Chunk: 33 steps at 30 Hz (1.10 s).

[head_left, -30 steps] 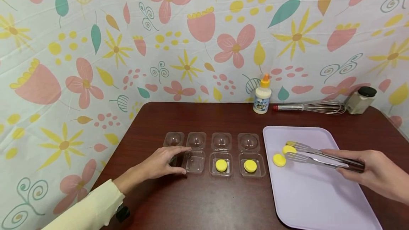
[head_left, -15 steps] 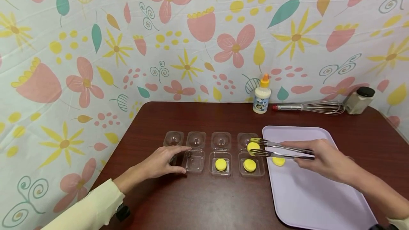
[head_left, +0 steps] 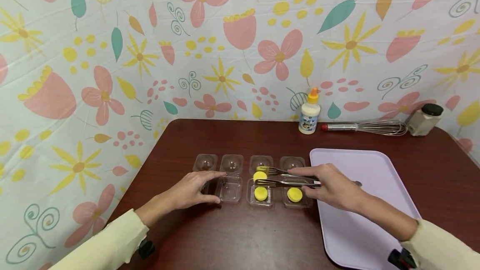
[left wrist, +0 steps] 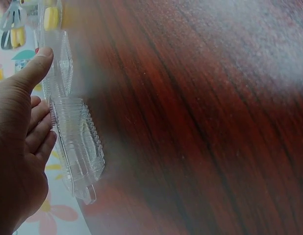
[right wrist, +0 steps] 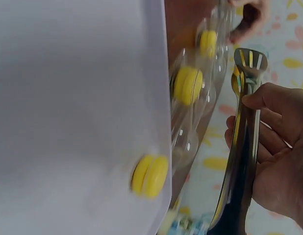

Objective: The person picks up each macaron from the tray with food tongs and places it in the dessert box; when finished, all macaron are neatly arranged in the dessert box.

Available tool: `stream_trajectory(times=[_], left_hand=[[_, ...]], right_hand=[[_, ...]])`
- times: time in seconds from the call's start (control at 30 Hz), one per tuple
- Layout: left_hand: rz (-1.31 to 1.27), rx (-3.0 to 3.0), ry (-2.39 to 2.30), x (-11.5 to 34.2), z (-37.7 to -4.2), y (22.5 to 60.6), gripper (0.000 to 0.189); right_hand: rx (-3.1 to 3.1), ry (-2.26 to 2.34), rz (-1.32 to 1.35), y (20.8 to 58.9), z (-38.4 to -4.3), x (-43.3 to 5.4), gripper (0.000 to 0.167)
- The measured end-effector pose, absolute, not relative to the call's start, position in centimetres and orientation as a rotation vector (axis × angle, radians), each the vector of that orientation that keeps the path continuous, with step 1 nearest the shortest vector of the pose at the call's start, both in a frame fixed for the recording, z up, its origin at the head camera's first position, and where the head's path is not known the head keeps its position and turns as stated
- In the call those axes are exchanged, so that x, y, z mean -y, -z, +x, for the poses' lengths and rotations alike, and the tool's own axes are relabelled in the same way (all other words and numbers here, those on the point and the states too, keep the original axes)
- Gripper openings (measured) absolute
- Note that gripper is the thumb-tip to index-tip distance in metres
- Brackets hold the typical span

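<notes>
My right hand [head_left: 331, 186] grips metal tongs [head_left: 285, 183], whose slotted ends pinch a yellow macaron [head_left: 260, 176]. The held macaron overlaps the second clear plastic box from the right in the head view. Two more macarons sit in the two right-hand boxes, one [head_left: 261, 194] just below the held one and another [head_left: 294, 195] beneath the tongs. With thumb and fingers spread, my left hand [head_left: 195, 190] lies at the left boxes, by an empty clear box [head_left: 229, 190] and partly covering the leftmost one. On the tray, a macaron [right wrist: 150, 176] shows in the right wrist view, hidden by my hand in the head view.
A lilac tray [head_left: 360, 236] lies on the right of the dark wooden table [head_left: 225, 241]. The boxes' domed lids [head_left: 232, 164] are folded back behind them. Along the back stand a glue-like bottle [head_left: 309, 113], a whisk [head_left: 375, 127] and a black-capped jar [head_left: 425, 120].
My right hand has carried the tongs and a macaron from the tray leftward over the boxes. My left hand has stayed in place.
</notes>
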State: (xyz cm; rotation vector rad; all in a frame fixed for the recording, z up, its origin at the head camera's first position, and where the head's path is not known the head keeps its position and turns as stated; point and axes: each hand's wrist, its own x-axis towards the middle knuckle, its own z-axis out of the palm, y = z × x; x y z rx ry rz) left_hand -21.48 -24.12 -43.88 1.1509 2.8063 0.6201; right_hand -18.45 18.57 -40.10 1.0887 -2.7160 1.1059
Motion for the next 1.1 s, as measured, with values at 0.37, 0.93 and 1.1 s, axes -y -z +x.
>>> stream_trajectory(times=[0.37,0.93,1.1], left_hand=[[1.131,-2.797,-0.628,24.0,-21.4,43.7,0.076],[1.121,-2.801,-0.646,24.0,-21.2,43.8,0.076],[1.132,-2.805,-0.644,23.9,-21.3,43.8,0.076]], right_hand=[[2.773,-1.137,1.135,40.7,-19.2,-13.2,0.052],[2.793,-1.0,1.203,39.4,-19.7,-9.2,0.052],[2.842,-0.974,1.176,38.9,-19.7,-8.4,0.052]])
